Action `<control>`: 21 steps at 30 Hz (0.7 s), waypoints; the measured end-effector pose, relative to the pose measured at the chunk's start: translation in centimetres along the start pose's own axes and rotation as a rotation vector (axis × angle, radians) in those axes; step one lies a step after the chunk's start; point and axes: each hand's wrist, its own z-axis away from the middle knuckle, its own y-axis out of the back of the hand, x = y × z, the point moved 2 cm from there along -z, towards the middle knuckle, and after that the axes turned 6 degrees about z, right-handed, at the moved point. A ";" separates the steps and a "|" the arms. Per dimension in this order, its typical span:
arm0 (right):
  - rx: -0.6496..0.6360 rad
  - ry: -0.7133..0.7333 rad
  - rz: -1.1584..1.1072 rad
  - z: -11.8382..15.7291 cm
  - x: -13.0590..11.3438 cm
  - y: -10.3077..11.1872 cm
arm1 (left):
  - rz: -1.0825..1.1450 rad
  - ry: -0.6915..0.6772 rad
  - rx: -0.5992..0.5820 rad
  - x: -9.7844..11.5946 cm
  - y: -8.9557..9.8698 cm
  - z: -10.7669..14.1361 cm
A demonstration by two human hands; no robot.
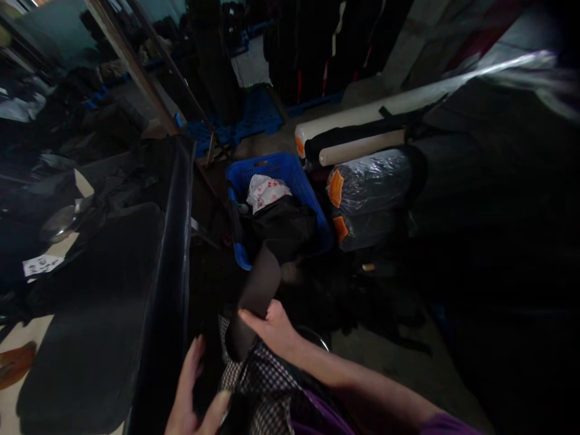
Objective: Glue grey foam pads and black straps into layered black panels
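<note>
My right hand (274,326) grips a dark strip-like piece (260,284), its thumb lying across the front and the other fingers partly hidden behind. The piece stands tilted above the checkered cloth (267,374) at my lap. My left hand (194,393) is at the bottom, left of the checkered cloth, with thumb and fingers apart and nothing between them. Beyond the strip, a blue crate (312,202) holds dark material (285,226) and a white bag with red marks (267,192).
On the left is a table with a dark padded edge (174,229), dark flat pieces (90,326) and a paper label (43,264). Plastic-wrapped rolls (376,181) lie right of the crate. Blue pallets (258,112) and hanging dark material stand farther back.
</note>
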 end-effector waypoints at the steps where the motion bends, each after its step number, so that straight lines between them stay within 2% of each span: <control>1: -0.053 -0.007 -0.007 0.9 -0.6 -1.2 | 0.025 -0.048 -0.047 0.4 -1.1 -0.8; 2: -0.103 -0.021 -0.017 1.5 -1.1 -2.1 | 0.039 -0.070 -0.088 0.8 -2.0 -1.6; 4: -0.161 -0.053 -0.038 1.9 -1.7 -2.9 | 0.043 -0.020 -0.152 1.0 -3.6 -2.8; 8: -0.194 -0.082 -0.012 0.9 -1.7 -1.7 | 0.041 0.133 -0.228 -0.3 -5.6 -3.6; 10: -0.276 -0.085 0.019 0.2 -1.5 -0.3 | 0.068 0.144 -0.237 -1.2 -6.1 -3.9; 12: -0.515 -0.124 0.001 -0.7 -1.0 1.6 | 0.104 0.156 -0.241 -2.1 -6.3 -4.5; 14: -0.729 -0.219 0.003 -2.3 0.0 4.5 | 0.134 0.178 -0.219 -3.0 -5.9 -5.3; 15: -0.749 -0.290 0.050 -3.6 0.8 6.5 | 0.148 0.194 -0.192 -3.4 -5.7 -5.7; 16: -0.580 -0.329 0.192 -5.4 1.7 9.0 | 0.158 0.218 -0.162 -3.7 -5.4 -6.0; 17: -0.307 -0.333 0.389 -7.2 2.6 11.9 | 0.163 0.248 -0.138 -3.9 -5.1 -6.3; 18: -0.127 -0.318 0.482 -9.0 3.4 14.5 | 0.160 0.281 -0.121 -4.0 -4.8 -6.4; 20: 0.075 -0.290 0.589 -12.2 4.7 18.6 | 0.136 0.339 -0.107 -3.8 -4.3 -6.4; 21: 0.145 -0.270 0.631 -13.7 5.0 20.0 | 0.123 0.363 -0.100 -3.4 -4.1 -6.2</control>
